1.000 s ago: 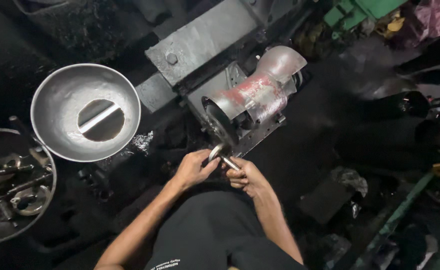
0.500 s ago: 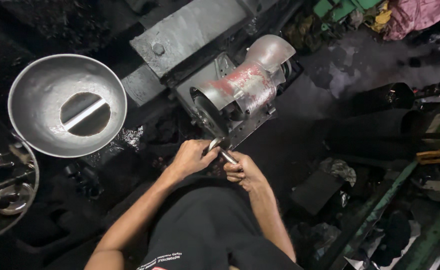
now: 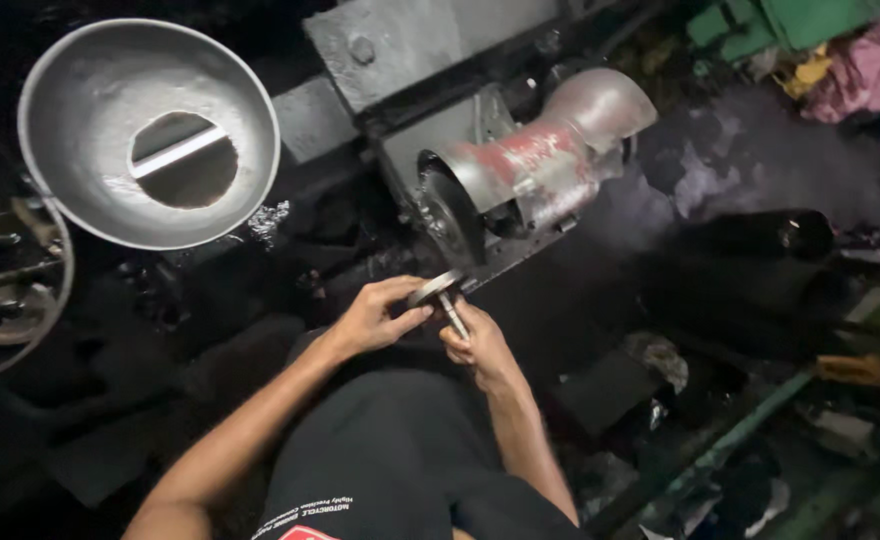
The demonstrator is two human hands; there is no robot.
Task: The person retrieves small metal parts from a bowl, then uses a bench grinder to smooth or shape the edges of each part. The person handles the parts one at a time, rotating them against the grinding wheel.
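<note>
Both arms reach fwd, elbows bent. Left hand pinches one small metal disc w/ fingers curled round its rim, right at the grinder wheel. Right hand grips one short metal rod touching the disc. One big metal bowl sits well left.

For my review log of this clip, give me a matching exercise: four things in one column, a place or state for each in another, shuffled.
Things:
1. metal bowl
2. grinder housing
3. small metal part
4. pink cloth

Places or states:
A. pinched between both hands
B. top right corner
C. upper left, round hole in its bottom
D. grey with worn red paint, centre

Pairs: 1-C, 2-D, 3-A, 4-B
</note>
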